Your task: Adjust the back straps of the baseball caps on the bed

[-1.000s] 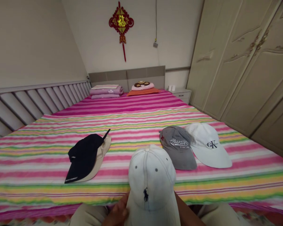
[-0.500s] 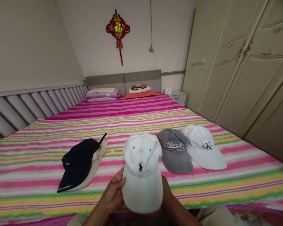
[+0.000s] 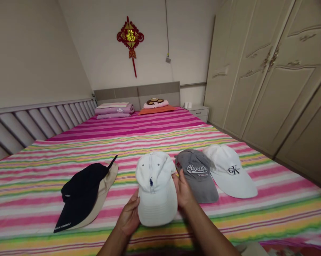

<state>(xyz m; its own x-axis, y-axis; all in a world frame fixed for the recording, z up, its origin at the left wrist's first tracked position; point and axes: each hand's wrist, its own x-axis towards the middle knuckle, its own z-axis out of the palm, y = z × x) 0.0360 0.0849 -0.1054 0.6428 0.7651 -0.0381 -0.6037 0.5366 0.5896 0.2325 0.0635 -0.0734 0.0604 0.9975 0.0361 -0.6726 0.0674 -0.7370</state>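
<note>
Between my two hands is a white baseball cap (image 3: pixel 156 192) with a small dark horse-rider emblem, its brim pointing toward me. My left hand (image 3: pixel 128 215) grips the left side of the brim, thumb on top. On the other side my right hand (image 3: pixel 183 190) holds the cap's right edge, close to a grey cap (image 3: pixel 199 177) lettered "Always". A white cap (image 3: pixel 233 174) marked "CK" lies partly under the grey one. To the left, a black cap (image 3: pixel 83 193) rests on top of a beige cap (image 3: pixel 109 181).
The caps lie on a bed with a striped sheet (image 3: pixel 269 213). Folded purple bedding (image 3: pixel 114 109) and a pink pillow (image 3: pixel 156 104) are by the headboard (image 3: pixel 160 90). A rail (image 3: pixel 51 119) runs along the left, a wardrobe (image 3: pixel 256 92) along the right.
The white cap has moved forward and slightly left, lower toward the sheet. My right hand has come into clearer view at its side. The camera view has shifted a little.
</note>
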